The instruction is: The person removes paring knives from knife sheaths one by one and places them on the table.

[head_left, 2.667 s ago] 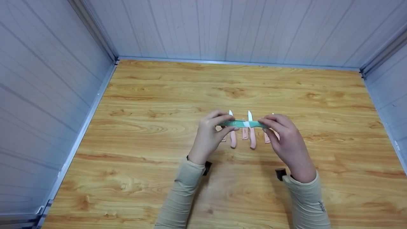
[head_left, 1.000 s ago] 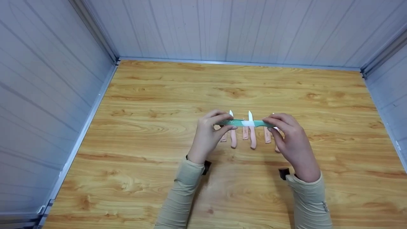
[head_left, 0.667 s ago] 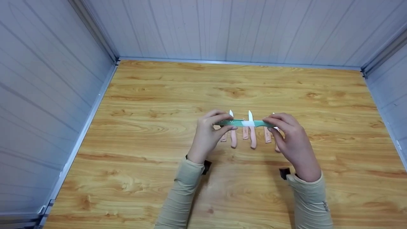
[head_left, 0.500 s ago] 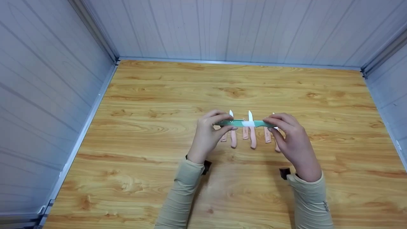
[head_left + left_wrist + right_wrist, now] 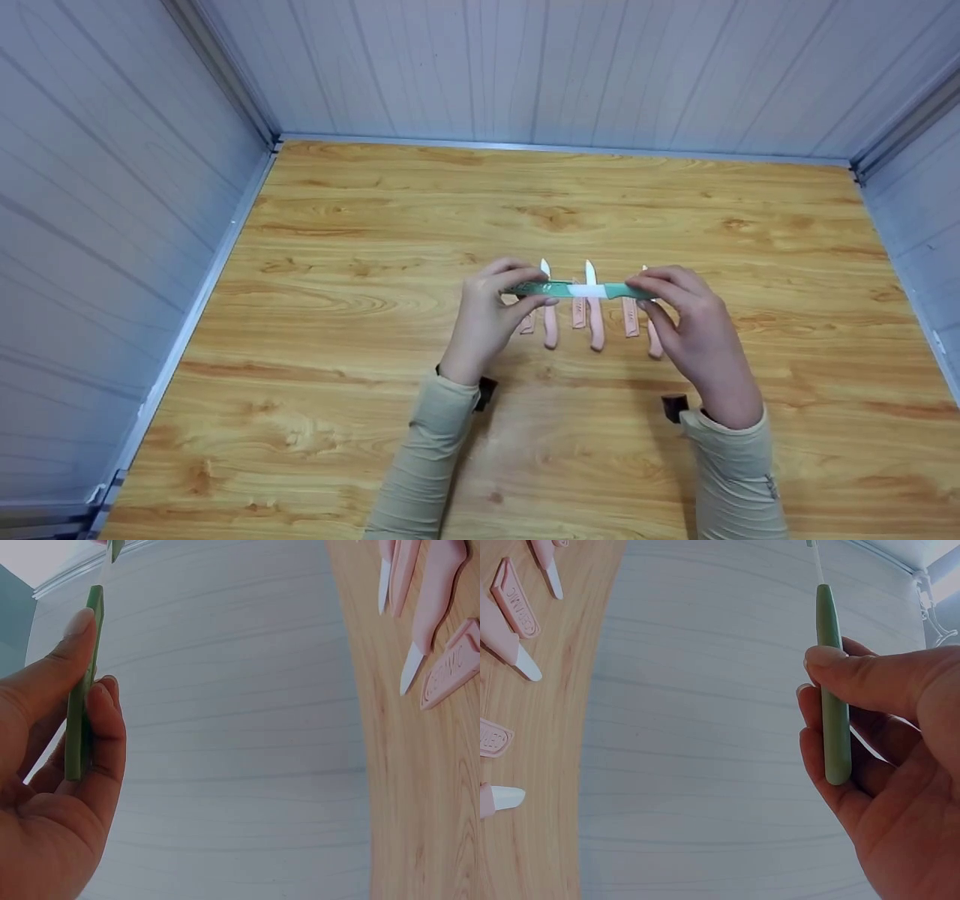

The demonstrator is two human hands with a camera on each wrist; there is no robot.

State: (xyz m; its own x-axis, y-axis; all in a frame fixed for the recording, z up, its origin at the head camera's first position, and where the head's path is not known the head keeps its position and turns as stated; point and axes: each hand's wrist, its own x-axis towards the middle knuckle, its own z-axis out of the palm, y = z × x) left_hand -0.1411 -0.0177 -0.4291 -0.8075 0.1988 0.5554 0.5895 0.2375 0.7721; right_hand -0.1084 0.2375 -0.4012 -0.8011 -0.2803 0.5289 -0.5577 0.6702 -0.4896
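Note:
My left hand (image 5: 484, 322) pinches a green knife sheath (image 5: 553, 289) between thumb and fingers. In my right hand (image 5: 701, 334) is the green handle of a paring knife (image 5: 832, 690). Its white blade (image 5: 587, 291) shows between handle and sheath, with the tip end still inside the sheath. Both are held level above the table. Below them lie three pink-handled knives with bare white blades: a left knife (image 5: 551, 330), a middle knife (image 5: 597, 330) and a right knife (image 5: 655, 343), the last partly hidden by my right hand. Pink sheaths marked CERAMIC, such as one sheath (image 5: 452, 666), lie beside them.
The wood-grain table (image 5: 360, 300) extends around the knives on all sides. Pale panel walls stand at its back (image 5: 502, 75), left (image 5: 112, 225) and right. A dark wrist camera (image 5: 674, 408) sits at my right cuff, another at the left.
My right hand has moved slightly right with the green knife, so more white blade shows outside the sheath. The left hand has stayed almost in place. The pink knives have not moved.

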